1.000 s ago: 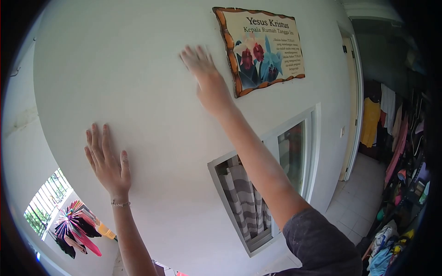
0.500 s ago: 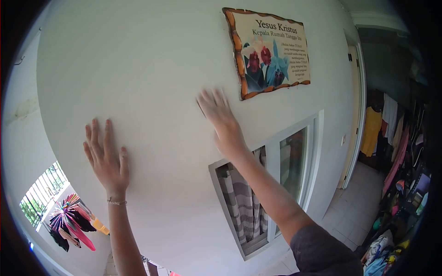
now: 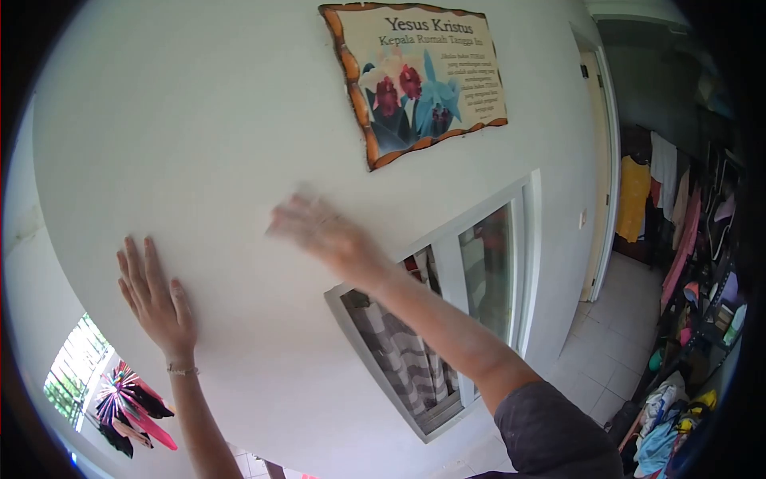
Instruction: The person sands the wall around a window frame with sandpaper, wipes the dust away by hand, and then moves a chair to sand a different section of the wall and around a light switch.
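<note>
My left hand (image 3: 159,307) lies flat against the white wall (image 3: 199,144), fingers apart and pointing up, with a thin bracelet at the wrist. To its right, my right hand (image 3: 319,235) is at the wall, smeared by motion, so its fingers and whether they touch the surface are unclear. Above and to the right of it hangs a plaque (image 3: 435,80) with a brown wavy border, flowers and printed text. My right forearm passes in front of a white-framed window (image 3: 459,279) with a checked curtain (image 3: 399,343) behind it.
A doorway and tiled floor (image 3: 606,343) lie at the right, with hanging clothes (image 3: 636,199) and a heap of cloths (image 3: 670,423). At the lower left are a barred opening (image 3: 76,371) and a round hanger with laundry (image 3: 128,407). A switch (image 3: 583,218) is beside the door.
My right hand has moved left and down along the wall, away from the plaque, and turned toward the left. The view has shifted, so the plaque and window sit further left.
</note>
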Tool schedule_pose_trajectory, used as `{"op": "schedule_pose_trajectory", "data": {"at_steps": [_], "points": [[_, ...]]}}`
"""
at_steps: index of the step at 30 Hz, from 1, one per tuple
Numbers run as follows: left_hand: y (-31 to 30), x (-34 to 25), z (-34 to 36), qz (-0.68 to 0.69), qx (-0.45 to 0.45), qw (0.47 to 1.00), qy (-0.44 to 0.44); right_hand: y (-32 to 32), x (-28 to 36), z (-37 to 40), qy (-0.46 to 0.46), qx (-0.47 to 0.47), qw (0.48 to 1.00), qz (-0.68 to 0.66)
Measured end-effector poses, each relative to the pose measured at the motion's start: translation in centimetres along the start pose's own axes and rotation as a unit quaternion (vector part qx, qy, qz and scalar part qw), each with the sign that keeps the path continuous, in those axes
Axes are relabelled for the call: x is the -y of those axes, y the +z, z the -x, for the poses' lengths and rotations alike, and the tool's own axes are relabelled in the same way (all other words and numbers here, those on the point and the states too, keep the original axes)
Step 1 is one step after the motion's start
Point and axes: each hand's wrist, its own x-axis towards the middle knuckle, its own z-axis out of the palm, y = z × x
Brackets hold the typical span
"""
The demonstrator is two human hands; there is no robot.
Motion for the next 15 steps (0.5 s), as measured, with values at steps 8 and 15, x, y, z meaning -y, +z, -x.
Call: {"op": "schedule_pose_trajectory", "data": {"at_steps": [8, 15], "points": [[0.3, -0.1, 0.0, -0.007, 0.003, 1.0, -0.007, 4.7, 5.4, -3.6, 0.143, -0.147, 0.979, 0.003], [0.4, 0.0, 0.1, -0.005, 0.004, 1.0, -0.01, 0.1, 0.6, -2.5, 0.098, -0.119, 0.987, 0.045]]}}
